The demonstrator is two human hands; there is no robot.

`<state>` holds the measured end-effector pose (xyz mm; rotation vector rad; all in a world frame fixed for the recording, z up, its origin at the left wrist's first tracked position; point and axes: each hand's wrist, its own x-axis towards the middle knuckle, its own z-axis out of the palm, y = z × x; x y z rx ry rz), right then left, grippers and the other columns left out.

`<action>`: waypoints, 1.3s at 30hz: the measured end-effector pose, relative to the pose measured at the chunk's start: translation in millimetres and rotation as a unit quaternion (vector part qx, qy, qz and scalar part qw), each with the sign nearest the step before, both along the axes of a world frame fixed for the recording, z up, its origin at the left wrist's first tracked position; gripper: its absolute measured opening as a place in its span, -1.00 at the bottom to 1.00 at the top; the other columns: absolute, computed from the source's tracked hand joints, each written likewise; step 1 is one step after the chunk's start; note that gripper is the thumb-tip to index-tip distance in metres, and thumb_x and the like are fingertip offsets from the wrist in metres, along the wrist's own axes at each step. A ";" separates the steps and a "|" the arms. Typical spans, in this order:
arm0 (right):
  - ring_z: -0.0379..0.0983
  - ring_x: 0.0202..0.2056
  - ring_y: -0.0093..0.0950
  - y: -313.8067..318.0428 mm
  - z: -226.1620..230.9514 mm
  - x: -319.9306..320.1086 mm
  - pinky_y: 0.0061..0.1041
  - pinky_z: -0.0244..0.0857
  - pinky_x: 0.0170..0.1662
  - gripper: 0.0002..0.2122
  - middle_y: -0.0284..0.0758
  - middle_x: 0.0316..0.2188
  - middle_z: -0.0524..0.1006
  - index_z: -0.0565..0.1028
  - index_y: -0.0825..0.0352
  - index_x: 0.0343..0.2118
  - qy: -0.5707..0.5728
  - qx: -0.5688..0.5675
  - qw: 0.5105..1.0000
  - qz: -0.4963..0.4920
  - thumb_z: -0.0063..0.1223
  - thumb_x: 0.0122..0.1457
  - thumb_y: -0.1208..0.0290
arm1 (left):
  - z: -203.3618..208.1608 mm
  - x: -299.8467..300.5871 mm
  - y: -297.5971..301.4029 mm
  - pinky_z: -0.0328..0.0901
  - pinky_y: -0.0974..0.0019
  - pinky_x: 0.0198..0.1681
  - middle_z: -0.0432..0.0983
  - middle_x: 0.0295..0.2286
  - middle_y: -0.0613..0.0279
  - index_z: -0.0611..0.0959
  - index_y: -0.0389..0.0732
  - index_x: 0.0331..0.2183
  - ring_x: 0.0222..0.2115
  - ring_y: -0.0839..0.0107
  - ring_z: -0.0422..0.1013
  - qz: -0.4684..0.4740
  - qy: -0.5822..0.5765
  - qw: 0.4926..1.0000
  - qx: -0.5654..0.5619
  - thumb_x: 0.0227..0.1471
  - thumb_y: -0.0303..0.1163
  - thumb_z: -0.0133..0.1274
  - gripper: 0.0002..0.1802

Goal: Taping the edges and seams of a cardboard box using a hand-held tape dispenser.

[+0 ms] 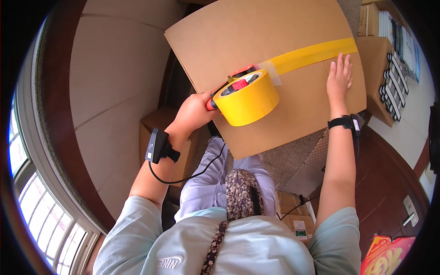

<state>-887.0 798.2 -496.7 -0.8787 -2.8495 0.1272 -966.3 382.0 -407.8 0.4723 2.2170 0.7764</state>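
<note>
My left hand (pixel 195 111) is closed round the handle of a red and black tape dispenser (pixel 241 71), which carries a large roll of yellow packing tape (pixel 250 103). A strip of yellow tape (pixel 316 56) runs from the dispenser across the top of a brown cardboard box (pixel 256 34) to its right edge. Near that right end, my right hand (pixel 339 79) lies flat on the cardboard with fingers stretched out, fingertips at the lower edge of the strip. The dispenser's front end rests by the strip's left end.
At the upper right stands another cardboard box (pixel 373 57) with dark and white strips against it and stacked packs behind. Smaller cartons (pixel 293 208) sit on the floor beside my legs. A brown door (pixel 380 183) is at the right, a barred window (pixel 43 206) at the left.
</note>
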 end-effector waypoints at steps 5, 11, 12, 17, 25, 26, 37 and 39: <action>-0.24 0.31 -0.27 -15.2 39.6 -13.6 0.18 -0.37 0.20 -0.50 -0.42 0.32 -0.10 0.09 -0.03 0.25 -0.068 0.000 0.997 -0.030 -0.43 0.27 -0.04 | 11.6 -3.6 6.4 0.35 0.17 -0.28 0.53 -0.43 -0.01 0.58 -0.16 -0.22 -0.38 0.04 0.46 -0.030 0.008 0.999 -0.012 -0.22 -0.38 0.15 -0.61; -0.31 0.32 -0.27 -67.1 32.2 -51.5 0.16 -0.42 0.23 -0.45 -0.39 0.32 -0.12 0.07 0.04 0.25 -0.076 0.006 0.994 0.075 -0.43 0.25 -0.08 | 18.4 -8.2 10.2 0.35 0.18 -0.29 0.52 -0.46 -0.02 0.59 -0.21 -0.31 -0.40 0.03 0.45 -0.033 -0.005 0.999 -0.028 -0.23 -0.41 0.12 -0.70; -0.31 0.32 -0.27 -72.1 26.7 -57.3 0.16 -0.42 0.23 -0.45 -0.39 0.32 -0.12 0.07 0.04 0.25 -0.073 0.005 0.995 0.074 -0.43 0.25 -0.08 | 19.6 -9.5 10.9 0.35 0.18 -0.29 0.52 -0.47 -0.03 0.59 -0.22 -0.34 -0.40 0.02 0.45 -0.034 -0.014 0.999 -0.039 -0.24 -0.41 0.12 -0.72; -0.38 0.33 -0.29 -78.7 6.9 -66.5 0.06 -0.46 0.27 -0.35 -0.37 0.32 -0.17 -0.03 0.11 0.28 -0.064 -0.005 0.993 0.101 -0.41 0.21 -0.16 | 18.1 -12.0 13.6 0.34 0.19 -0.30 0.53 -0.47 -0.03 0.58 -0.25 -0.37 -0.41 0.02 0.46 -0.028 -0.028 0.999 -0.032 -0.23 -0.42 0.11 -0.74; -0.39 0.33 -0.34 -74.1 -0.7 -65.0 0.01 -0.44 0.28 -0.33 -0.45 0.33 -0.25 -0.10 0.03 0.29 -0.125 0.019 0.986 0.109 -0.43 0.19 -0.22 | -2.4 5.9 -24.6 0.36 0.22 -0.27 0.53 -0.44 -0.03 0.58 -0.25 -0.33 -0.38 0.03 0.46 0.000 -0.012 0.999 0.043 -0.21 -0.43 0.12 -0.73; -0.39 0.33 -0.35 -69.5 -3.4 -62.3 0.02 -0.43 0.28 -0.32 -0.46 0.33 -0.25 -0.11 0.01 0.29 -0.123 0.031 0.986 0.106 -0.43 0.19 -0.23 | 4.0 7.2 -26.6 0.36 0.22 -0.26 0.54 -0.43 -0.02 0.58 -0.24 -0.32 -0.37 0.03 0.46 0.009 -0.011 0.999 0.038 -0.21 -0.44 0.13 -0.73; -0.49 0.33 -0.31 -98.7 55.3 -82.0 -0.12 -0.51 0.31 -0.37 -0.30 0.33 -0.32 -0.20 0.17 0.30 -0.254 -0.064 0.964 0.054 -0.41 0.27 -0.02 | 42.0 8.0 -102.0 0.38 0.22 -0.31 0.53 -0.42 0.01 0.57 -0.29 -0.28 -0.39 0.02 0.46 -0.047 0.135 0.989 -0.037 -0.21 -0.43 0.19 -0.66; -0.54 0.33 -0.32 -95.6 63.1 -78.1 -0.12 -0.57 0.30 -0.36 -0.31 0.33 -0.36 -0.23 0.22 0.30 -0.262 -0.072 0.961 0.043 -0.43 0.28 -0.02 | 34.9 10.8 -94.0 0.38 0.20 -0.31 0.52 -0.44 0.02 0.57 -0.27 -0.29 -0.39 0.03 0.46 -0.044 0.125 0.991 -0.013 -0.21 -0.45 0.16 -0.69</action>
